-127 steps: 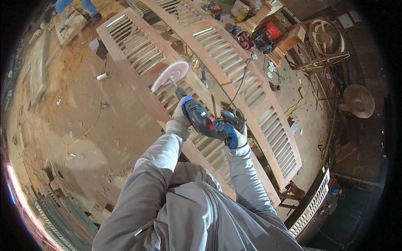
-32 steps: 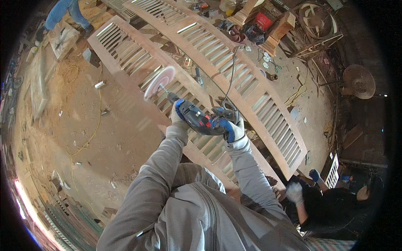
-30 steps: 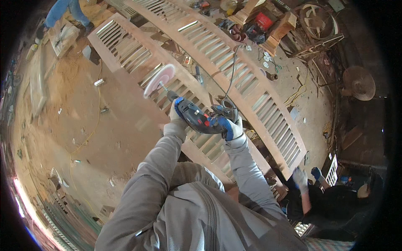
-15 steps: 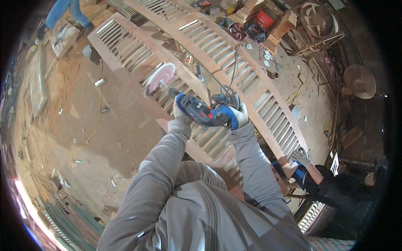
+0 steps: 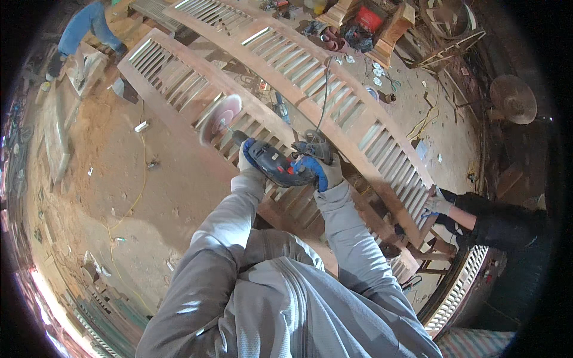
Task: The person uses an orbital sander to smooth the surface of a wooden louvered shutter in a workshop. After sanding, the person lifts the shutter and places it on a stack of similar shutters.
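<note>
A dark electric drill (image 5: 271, 160) fitted with a round sanding disc (image 5: 221, 119) is held in both my gloved hands. My left hand (image 5: 247, 156) closes round the front of the drill body. At the rear handle, my right hand (image 5: 325, 173) is wrapped, with a bundle of cord (image 5: 313, 146) beside it. The disc looks smeared at its rim, over the edge of a slatted wooden panel (image 5: 197, 86). Whether the disc touches the wood I cannot tell.
Alongside lies a second slatted panel (image 5: 334, 77); a co-worker's gloved hand (image 5: 439, 204) rests at its near end. Another person in blue (image 5: 89, 27) bends at the far left. A yellow cord (image 5: 143, 173) runs over the dirt floor. A red container (image 5: 368, 21) stands at the back.
The drill and disc have shifted slightly left and down in view. The co-worker's hand has moved a little up and right. The person in blue shows more fully.
</note>
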A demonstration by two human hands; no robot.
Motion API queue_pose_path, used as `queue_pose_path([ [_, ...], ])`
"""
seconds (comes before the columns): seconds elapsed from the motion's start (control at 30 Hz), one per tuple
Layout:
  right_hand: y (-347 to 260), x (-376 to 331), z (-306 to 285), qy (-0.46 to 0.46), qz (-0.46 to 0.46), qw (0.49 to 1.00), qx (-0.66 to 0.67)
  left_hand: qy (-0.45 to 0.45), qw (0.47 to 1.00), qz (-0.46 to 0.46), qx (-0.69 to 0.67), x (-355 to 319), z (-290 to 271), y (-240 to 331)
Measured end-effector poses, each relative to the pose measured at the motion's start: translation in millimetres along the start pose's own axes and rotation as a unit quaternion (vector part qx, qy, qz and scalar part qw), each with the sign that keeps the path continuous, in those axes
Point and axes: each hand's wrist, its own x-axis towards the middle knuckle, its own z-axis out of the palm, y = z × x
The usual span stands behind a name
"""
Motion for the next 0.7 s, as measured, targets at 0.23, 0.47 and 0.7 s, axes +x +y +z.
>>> queue_pose_path([
  [0.23, -19.9, -20.6, 2.2, 0.034, 0.004, 0.999, 0.017, -0.004, 0.999, 0.037, -0.022, -9.4, 17.3, -14.3],
  [0.47, -29.5, -37.7, -21.2, -0.004, 0.015, 1.0, -0.005, -0.025, 0.998, -0.038, -0.046, -1.4, -19.2, -37.0],
  [0.7, 2.7, -37.5, -18.8, -0.023, 0.003, 0.998, -0.061, -0.099, 0.994, -0.022, -0.051, 9.6, -33.1, -33.8],
])
